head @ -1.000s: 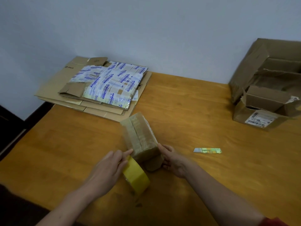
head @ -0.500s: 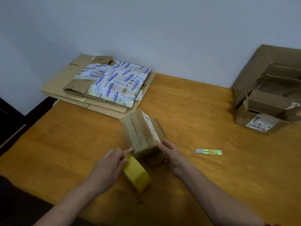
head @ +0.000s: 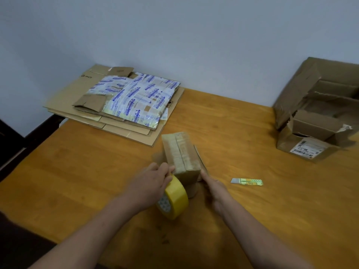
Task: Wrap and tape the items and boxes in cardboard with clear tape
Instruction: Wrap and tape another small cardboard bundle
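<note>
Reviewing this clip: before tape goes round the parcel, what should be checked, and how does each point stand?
1. Tape roll in hand: ok, the left hand holds it by the parcel's near end.
2. Parcel steadied: ok, the right hand touches its near right edge.
3. Tape end stuck to the parcel: cannot tell, the fingers hide it.
4. Cutter close by: ok, it lies on the table to the right.
5. Room to turn the parcel: ok, the flat cardboard stack and the open boxes lie apart from it.
</note>
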